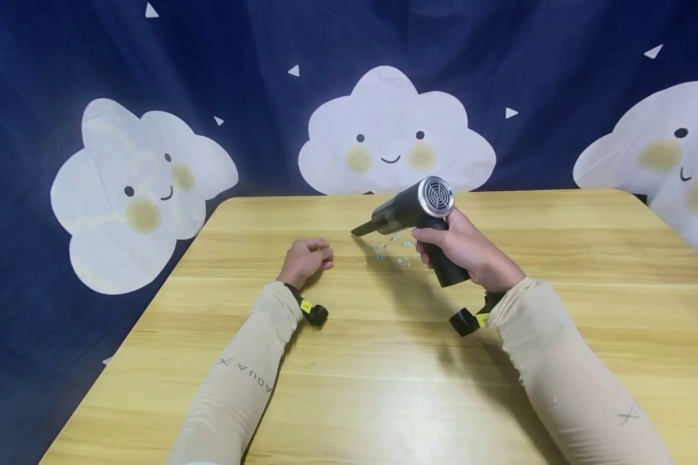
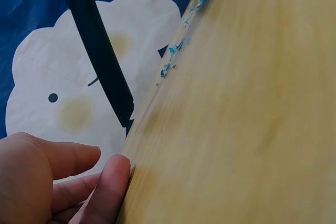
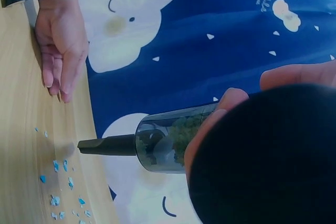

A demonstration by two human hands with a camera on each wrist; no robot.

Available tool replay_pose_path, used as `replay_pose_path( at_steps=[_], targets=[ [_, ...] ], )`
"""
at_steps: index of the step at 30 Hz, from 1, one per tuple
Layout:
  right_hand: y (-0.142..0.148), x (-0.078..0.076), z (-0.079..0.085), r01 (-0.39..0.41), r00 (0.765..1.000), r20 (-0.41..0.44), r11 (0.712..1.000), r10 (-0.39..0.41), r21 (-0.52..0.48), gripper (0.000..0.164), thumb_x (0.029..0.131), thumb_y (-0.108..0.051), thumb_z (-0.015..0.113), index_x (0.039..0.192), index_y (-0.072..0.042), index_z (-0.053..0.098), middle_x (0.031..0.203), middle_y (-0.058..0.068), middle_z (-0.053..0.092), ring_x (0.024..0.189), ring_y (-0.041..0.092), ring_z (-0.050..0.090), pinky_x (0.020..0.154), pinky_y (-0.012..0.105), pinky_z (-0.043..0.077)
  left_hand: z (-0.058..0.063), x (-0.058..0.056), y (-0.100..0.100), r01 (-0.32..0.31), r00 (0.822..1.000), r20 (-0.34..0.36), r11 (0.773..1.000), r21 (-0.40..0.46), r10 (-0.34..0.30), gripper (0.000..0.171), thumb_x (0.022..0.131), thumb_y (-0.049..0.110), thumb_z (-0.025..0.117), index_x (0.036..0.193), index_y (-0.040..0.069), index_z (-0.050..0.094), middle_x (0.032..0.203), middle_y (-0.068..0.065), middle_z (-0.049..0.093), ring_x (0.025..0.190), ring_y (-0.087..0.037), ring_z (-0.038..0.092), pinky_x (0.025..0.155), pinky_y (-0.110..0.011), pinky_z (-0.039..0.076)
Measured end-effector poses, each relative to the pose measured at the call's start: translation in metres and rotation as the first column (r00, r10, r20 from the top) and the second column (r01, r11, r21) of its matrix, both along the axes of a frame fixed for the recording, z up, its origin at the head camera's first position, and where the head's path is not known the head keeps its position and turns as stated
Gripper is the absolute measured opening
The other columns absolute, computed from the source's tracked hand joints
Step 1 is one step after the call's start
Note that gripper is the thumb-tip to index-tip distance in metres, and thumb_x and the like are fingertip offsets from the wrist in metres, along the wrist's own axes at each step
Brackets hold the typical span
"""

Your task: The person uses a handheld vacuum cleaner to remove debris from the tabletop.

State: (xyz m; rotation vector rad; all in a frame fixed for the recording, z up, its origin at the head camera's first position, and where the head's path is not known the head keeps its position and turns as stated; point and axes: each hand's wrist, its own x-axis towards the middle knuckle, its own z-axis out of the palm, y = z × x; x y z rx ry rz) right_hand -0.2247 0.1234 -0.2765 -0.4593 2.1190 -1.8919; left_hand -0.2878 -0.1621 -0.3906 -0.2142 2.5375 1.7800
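My right hand (image 1: 474,252) grips the handle of a black handheld vacuum cleaner (image 1: 406,210) with a silver round vent at its back. Its flat crevice nozzle (image 3: 107,146) points left and down, close over the table. Greenish matter shows inside the see-through dust cup (image 3: 170,142). Small blue paper scraps (image 1: 403,262) lie scattered under and beside the vacuum. Left of the nozzle, my left hand (image 1: 307,259) rests on the tabletop with relaxed, loosely bent fingers and holds nothing. In the left wrist view, its fingertips (image 2: 116,169) appear just below the nozzle end.
The wood-grain table (image 1: 349,361) has rounded far corners. Behind it hangs a dark blue curtain (image 1: 256,39) printed with white clouds and small triangles. Black wrist cameras on straps sit at both wrists, the left camera (image 1: 318,315) near the tabletop.
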Motion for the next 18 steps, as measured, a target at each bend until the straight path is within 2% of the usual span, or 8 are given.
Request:
replay_pose_path(
  at_steps=[9, 18],
  targets=[
    [-0.0002, 0.001, 0.0009, -0.001, 1.0, 0.008, 1.0, 0.001, 0.007, 0.048, 0.094, -0.008, 0.054, 0.135, -0.012, 0.03, 0.076, 0.01, 0.053, 0.058, 0.016, 0.053, 0.052, 0.025, 0.05, 0.0001, 0.0007, -0.0011, 0.003, 1.0, 0.009, 0.999, 0.035, -0.003, 0.029, 0.093, 0.008, 0.06, 0.12, -0.002, 0.061, 0.144, -0.008, 0.047, 0.093, -0.018, 0.065, 0.071, -0.016, 0.06],
    [0.0025, 0.0015, 0.0037, 0.001, 1.0, -0.006, 1.0, -0.001, 0.017, 0.048, 0.094, -0.009, 0.055, 0.135, -0.011, 0.03, 0.077, 0.01, 0.053, 0.059, 0.016, 0.054, 0.053, 0.025, 0.05, 0.0018, 0.0007, -0.0006, 0.005, 1.0, -0.003, 0.999, 0.035, -0.005, 0.027, 0.092, 0.01, 0.061, 0.116, -0.003, 0.063, 0.143, -0.009, 0.047, 0.089, -0.016, 0.066, 0.071, -0.015, 0.06]
  ],
)
